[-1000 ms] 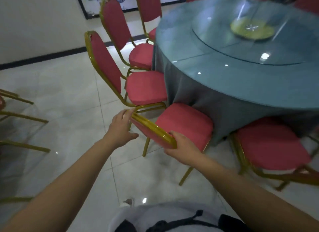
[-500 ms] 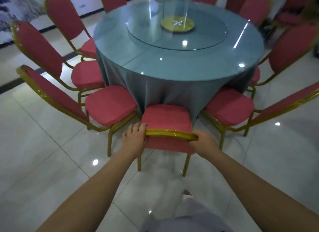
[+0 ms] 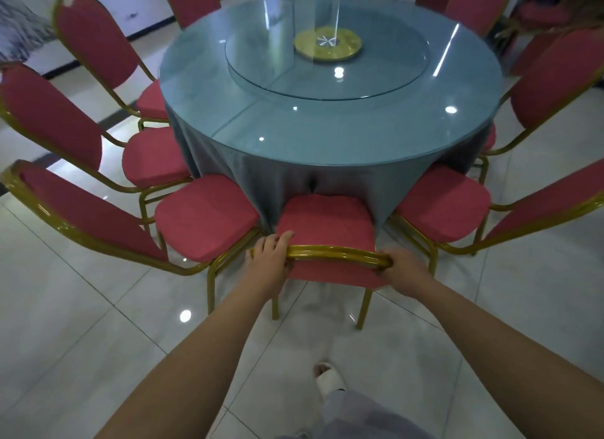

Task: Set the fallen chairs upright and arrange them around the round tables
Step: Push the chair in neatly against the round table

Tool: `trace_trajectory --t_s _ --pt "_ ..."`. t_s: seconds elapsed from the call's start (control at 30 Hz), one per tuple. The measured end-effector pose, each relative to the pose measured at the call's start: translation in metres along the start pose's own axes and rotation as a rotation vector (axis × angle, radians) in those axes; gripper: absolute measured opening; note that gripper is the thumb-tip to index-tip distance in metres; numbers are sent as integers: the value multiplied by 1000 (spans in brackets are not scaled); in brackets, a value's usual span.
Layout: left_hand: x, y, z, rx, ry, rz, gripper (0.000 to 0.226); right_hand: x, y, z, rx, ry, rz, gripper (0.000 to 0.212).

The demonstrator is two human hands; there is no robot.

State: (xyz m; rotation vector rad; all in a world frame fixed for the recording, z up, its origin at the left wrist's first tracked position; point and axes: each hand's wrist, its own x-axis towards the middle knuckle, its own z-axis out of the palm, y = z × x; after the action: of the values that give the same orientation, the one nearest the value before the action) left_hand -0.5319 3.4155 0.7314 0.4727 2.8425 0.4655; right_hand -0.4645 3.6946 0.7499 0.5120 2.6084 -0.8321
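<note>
Both arms are reaching forward at centre frame: left hand [image 3: 270, 262] and right hand [image 3: 402, 269] are gripping the red banquet chair [image 3: 325, 222], fingers curling over its gold top rail.

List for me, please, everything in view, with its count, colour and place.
held chair: one, red with gold frame, upright, nearest, seat at the tablecloth.
other chairs: at least nine, red and gold, ringing the table.
round table: one, blue-grey cloth under glass, centre.
glass turntable: one, clear, mid-table.
gold disc: one, turntable's centre.
floor: glossy white tiles.
slipper: one, white, bottom edge.
left hand: one, grips the chair-back's left end.
right hand: one, grips its right end.
</note>
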Motion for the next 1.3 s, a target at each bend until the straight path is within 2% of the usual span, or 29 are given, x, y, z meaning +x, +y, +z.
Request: trace_trajectory --t_s 0.07,0.13,0.27,0.3,0.43,0.53,0.67,0.77,0.9,1.03,1.3 --pt "17 -1 -4 -8 -8 2 63 10 -6 -7 6 2 0 17" --pt "28 -3 -7 -19 -25 4 66 15 -17 -17 -50 -46 -12 9" --pt "26 -21 -14 -115 -81 51 89 22 -68 -27 -203 -187 -198 76" --pt "23 -31 -18 -177 -82 16 93 26 -87 -24 -229 -192 -257 83" --pt "5 -90 -46 -278 9 -161 99 44 -166 9 -206 -204 -482 75" --pt "-13 -152 -78 -289 54 -283 101 51 -225 43 -142 -244 -581 69" --pt "-45 -247 -110 -264 139 -372 98 51 -291 96 -89 -296 -615 80" --pt "-64 -318 -125 -261 136 -415 94 46 -336 137 -64 -295 -578 93" --pt "-85 -396 -151 -295 144 -440 91 31 -401 194 -29 -259 -503 88" --pt "-92 -459 -184 -311 123 -364 92 13 -466 237 0 -253 -459 91" --pt "-25 -552 -247 -218 115 -245 105 32 -559 283 48 -151 -393 96"
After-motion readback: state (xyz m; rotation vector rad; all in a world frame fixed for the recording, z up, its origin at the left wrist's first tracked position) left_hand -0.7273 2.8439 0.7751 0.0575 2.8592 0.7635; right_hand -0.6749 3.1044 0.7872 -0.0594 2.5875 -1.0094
